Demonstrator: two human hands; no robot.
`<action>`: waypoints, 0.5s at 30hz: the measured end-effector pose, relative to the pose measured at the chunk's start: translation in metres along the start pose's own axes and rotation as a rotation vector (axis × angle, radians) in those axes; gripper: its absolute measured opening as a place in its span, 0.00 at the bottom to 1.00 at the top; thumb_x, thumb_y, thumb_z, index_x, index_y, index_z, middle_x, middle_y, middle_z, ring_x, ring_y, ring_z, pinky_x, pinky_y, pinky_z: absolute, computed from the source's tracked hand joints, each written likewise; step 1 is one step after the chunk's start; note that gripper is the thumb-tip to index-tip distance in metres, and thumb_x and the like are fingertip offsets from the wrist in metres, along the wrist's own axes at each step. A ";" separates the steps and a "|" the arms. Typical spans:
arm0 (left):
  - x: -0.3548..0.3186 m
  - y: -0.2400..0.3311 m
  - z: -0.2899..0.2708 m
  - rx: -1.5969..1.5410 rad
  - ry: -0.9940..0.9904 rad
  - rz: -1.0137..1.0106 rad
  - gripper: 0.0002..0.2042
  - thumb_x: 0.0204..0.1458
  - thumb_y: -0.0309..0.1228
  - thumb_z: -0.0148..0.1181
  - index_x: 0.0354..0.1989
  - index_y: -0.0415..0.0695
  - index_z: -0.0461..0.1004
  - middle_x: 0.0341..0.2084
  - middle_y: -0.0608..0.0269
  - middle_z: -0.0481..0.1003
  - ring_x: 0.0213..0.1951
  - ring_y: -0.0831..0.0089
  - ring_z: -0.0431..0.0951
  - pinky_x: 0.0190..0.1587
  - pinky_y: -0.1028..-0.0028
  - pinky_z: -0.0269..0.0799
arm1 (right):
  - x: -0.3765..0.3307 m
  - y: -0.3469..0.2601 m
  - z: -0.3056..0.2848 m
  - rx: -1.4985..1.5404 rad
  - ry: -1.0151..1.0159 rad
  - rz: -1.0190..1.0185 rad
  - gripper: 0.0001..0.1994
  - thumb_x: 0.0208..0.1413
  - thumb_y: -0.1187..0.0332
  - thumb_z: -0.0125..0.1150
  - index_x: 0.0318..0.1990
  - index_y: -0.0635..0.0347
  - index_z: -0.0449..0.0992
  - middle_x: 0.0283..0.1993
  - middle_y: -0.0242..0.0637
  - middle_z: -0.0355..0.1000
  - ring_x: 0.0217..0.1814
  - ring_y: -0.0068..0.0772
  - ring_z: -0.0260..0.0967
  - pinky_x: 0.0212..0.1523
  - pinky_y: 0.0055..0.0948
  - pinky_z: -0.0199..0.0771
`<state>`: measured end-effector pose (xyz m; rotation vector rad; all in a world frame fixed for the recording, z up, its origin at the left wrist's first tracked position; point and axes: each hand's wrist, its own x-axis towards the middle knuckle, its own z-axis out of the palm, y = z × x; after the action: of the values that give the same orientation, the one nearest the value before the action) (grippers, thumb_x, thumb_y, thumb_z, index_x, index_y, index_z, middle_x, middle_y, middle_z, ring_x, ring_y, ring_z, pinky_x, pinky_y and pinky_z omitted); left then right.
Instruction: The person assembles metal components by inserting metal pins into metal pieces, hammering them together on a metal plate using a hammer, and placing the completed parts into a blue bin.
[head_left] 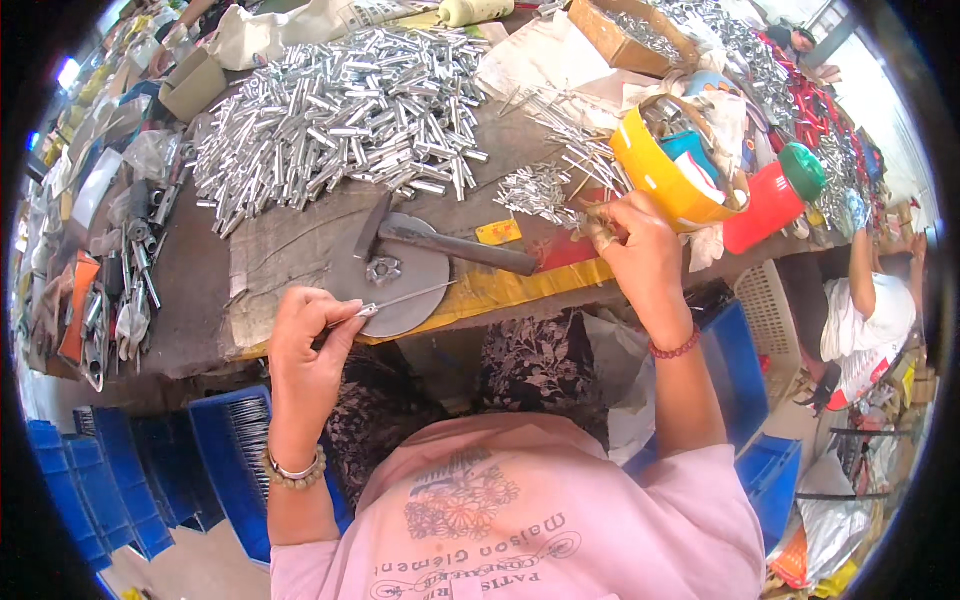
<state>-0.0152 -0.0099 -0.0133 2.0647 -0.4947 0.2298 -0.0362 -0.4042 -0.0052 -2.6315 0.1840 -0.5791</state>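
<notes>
My left hand (308, 345) pinches a small metal fitting with a thin metal rod (415, 295) sticking out to the right. The rod lies over the edge of a round grey metal plate (408, 319) at the table's front. Across that plate rests a hammer (460, 246), its head to the left, with a small hex-shaped metal piece (382, 270) beside the head. My right hand (640, 250) is bent down at the pile of small metal pins (537, 192), thumb and fingers drawn together. What those fingertips hold, if anything, is too small to make out.
A large heap of silver metal tubes (350, 115) covers the table's back left. Right of the pins stand a yellow container (665, 165) and a red one (760, 205). Blue bins (235, 460) flank my legs. Another person (865, 310) sits at far right.
</notes>
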 end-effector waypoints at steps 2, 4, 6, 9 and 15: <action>0.000 0.000 -0.001 -0.005 0.001 -0.008 0.07 0.57 0.17 0.73 0.42 0.37 0.84 0.38 0.65 0.73 0.39 0.76 0.75 0.43 0.77 0.72 | 0.000 0.002 0.001 -0.002 -0.009 -0.004 0.09 0.55 0.71 0.75 0.43 0.58 0.86 0.42 0.41 0.78 0.45 0.50 0.81 0.46 0.45 0.80; 0.000 -0.002 -0.002 0.013 -0.011 0.009 0.07 0.57 0.17 0.73 0.42 0.37 0.84 0.38 0.65 0.73 0.39 0.76 0.75 0.42 0.77 0.72 | 0.000 0.002 0.003 -0.003 -0.018 -0.008 0.09 0.55 0.71 0.75 0.43 0.58 0.87 0.42 0.41 0.77 0.45 0.50 0.81 0.45 0.44 0.80; 0.000 -0.003 -0.002 0.017 -0.009 0.016 0.07 0.57 0.17 0.73 0.42 0.37 0.84 0.38 0.65 0.73 0.39 0.76 0.75 0.42 0.76 0.72 | -0.002 0.001 0.003 0.016 -0.011 -0.028 0.08 0.56 0.73 0.74 0.43 0.58 0.86 0.41 0.42 0.77 0.44 0.49 0.80 0.45 0.43 0.80; -0.002 -0.005 -0.001 -0.002 -0.009 -0.005 0.07 0.57 0.16 0.73 0.42 0.37 0.84 0.38 0.65 0.73 0.39 0.76 0.75 0.42 0.76 0.73 | -0.004 0.005 0.005 0.041 0.025 -0.052 0.07 0.56 0.74 0.74 0.42 0.59 0.86 0.41 0.42 0.77 0.44 0.49 0.80 0.44 0.43 0.80; -0.001 -0.003 0.000 0.000 0.014 0.008 0.08 0.56 0.16 0.73 0.43 0.37 0.84 0.38 0.62 0.75 0.39 0.71 0.77 0.42 0.74 0.74 | -0.007 -0.004 -0.005 -0.056 0.025 -0.178 0.07 0.55 0.75 0.75 0.40 0.60 0.85 0.41 0.41 0.77 0.44 0.49 0.80 0.44 0.42 0.80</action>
<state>-0.0151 -0.0083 -0.0155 2.0600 -0.4944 0.2482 -0.0441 -0.4005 -0.0018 -2.7138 -0.0282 -0.6749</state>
